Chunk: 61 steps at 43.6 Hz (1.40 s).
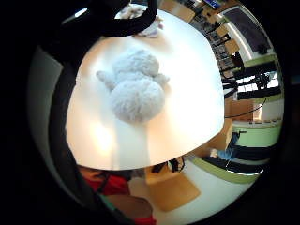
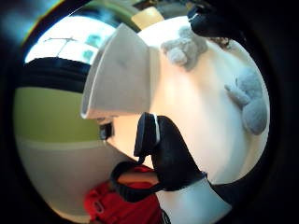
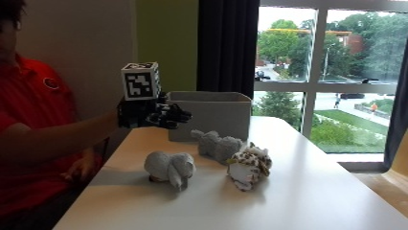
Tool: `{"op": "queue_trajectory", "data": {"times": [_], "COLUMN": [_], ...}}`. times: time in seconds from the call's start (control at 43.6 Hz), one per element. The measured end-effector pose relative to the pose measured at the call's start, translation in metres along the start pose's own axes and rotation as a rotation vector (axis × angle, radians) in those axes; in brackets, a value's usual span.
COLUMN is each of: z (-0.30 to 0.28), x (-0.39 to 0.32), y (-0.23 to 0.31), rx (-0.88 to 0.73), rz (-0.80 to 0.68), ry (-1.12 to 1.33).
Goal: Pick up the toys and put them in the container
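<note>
ur gloved right hand (image 3: 155, 115) hovers w/ fingers relaxed, holding nothing, above the table (image 3: 319, 191). three plush toys (image 3: 169, 167) lie near the grey container (image 3: 210, 115).

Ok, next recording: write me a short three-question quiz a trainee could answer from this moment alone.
1. How many soft toys lie on the table?
2. True or false: the gloved hand is holding a toy.
3. Which toy is nearest the person: A) the spotted toy, B) the pale grey toy, C) the grey toy by the box?

Key: 1) three; 2) false, it hangs in the air in front of the box with nothing in it; 3) B.
</note>
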State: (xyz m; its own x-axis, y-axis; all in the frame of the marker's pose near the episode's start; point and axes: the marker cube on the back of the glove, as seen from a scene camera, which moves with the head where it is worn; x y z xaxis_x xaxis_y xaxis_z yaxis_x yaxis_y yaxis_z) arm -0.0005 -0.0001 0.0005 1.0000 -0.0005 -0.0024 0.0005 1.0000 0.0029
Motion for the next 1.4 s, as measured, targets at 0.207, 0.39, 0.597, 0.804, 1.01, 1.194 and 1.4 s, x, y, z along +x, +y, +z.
{"op": "queue_trajectory", "data": {"times": [0.207,0.39,0.597,0.804,1.01,1.194,1.4], "z": [0.003,0.008,0.02,0.022,0.042,0.055,0.066], "x": [0.001,0.004,0.011,0.035,0.07,0.087,0.111], "y": [0.0,-0.002,-0.009,-0.028,-0.041,-0.039,-0.033], "rx": [-0.011,-0.013,-0.035,0.061,0.052,0.02,-0.145], "rz": [-0.011,-0.014,-0.021,0.001,0.088,0.126,0.212], "ry": [-0.016,-0.023,0.041,0.055,0.032,0.055,0.137]}}
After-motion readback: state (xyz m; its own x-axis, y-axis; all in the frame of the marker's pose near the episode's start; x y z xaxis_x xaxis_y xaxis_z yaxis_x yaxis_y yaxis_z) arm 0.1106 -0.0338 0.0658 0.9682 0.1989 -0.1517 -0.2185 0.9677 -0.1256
